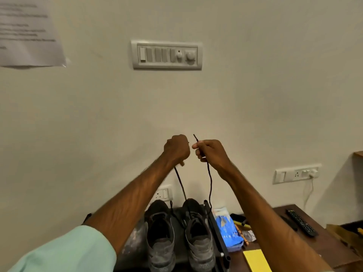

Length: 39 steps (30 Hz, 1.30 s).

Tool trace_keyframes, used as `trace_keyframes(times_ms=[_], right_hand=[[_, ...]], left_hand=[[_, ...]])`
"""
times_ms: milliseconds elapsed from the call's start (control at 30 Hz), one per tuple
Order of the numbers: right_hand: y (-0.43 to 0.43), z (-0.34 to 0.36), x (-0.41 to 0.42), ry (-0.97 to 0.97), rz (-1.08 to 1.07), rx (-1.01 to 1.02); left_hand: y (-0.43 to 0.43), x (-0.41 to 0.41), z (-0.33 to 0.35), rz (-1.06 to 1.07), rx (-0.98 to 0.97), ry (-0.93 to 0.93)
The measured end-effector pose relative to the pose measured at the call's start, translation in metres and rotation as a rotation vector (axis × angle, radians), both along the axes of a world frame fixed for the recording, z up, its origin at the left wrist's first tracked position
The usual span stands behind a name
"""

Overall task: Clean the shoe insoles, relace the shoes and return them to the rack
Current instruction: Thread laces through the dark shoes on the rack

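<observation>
This looks like a lived-in room in a home or lodging. A plain painted wall [255, 95] carries a switch panel [167, 54], a taped-up printed notice [29, 32] and a socket [297, 174] with a charger [314, 173] plugged in. Worn shoes [161, 234] sit on a black rack [218, 234], just beside a wooden table [326, 248] holding a TV remote [301, 222].

Soft, warm indoor light falls from above and spreads evenly over the pale wall [255, 95], dimming a little toward the corners. The switch panel [167, 54] and the sheet of paper [29, 32] at far left each cast a faint shadow just beneath them. The print on the paper is blurred past reading. Wide-angle distortion bows the paper's edges and tilts the panel. The near shoes [198, 238] sit in murky shade, while the thin dark lace [210, 179] stands out against the wall. The sleeve [68, 252] at near left is smeared.
</observation>
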State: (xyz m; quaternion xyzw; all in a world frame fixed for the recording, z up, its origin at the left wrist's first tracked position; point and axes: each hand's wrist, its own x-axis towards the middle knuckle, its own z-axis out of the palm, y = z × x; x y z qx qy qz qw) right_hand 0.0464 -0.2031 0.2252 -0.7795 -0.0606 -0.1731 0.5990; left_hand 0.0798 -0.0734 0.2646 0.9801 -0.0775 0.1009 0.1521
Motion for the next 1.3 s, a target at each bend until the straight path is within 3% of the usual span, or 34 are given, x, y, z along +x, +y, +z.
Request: trace_keyframes(times_ms=[67, 167, 333, 533, 633, 733, 900, 1100, 1167, 1300], right_hand=[[0.001, 0.009, 0.000, -0.035, -0.017, -0.043], [0.001, 0.016, 0.001, -0.113, -0.096, -0.053], [-0.006, 0.025, -0.002, -0.145, -0.172, -0.021], [-0.004, 0.028, -0.004, -0.110, -0.147, 0.004], [-0.001, 0.028, -0.003, -0.131, -0.172, 0.003], [0.000, 0.030, -0.002, -0.168, -0.193, 0.014], [-0.002, 0.032, -0.004, -0.176, -0.193, 0.020], [-0.003, 0.035, -0.009, -0.183, -0.188, 0.048], [-0.003, 0.035, -0.011, -0.182, -0.195, 0.044], [-0.005, 0.035, -0.014, -0.181, -0.199, 0.048]], left_hand=[[0.003, 0.005, 0.008, -0.063, -0.055, 0.039], [0.005, 0.005, 0.009, -0.165, -0.299, 0.036], [0.013, -0.004, 0.012, -0.093, -0.641, -0.002], [0.018, 0.003, 0.017, -0.145, -0.958, 0.207], [0.017, 0.011, 0.016, -0.136, -1.012, 0.255], [0.015, 0.009, 0.017, -0.206, -0.964, 0.234], [0.019, 0.013, 0.021, -0.361, -0.726, 0.210], [0.026, 0.025, 0.038, -0.333, 0.014, 0.018], [0.025, 0.019, 0.046, -0.337, 0.078, 0.027], [0.025, 0.011, 0.052, -0.392, -0.009, -0.032]])
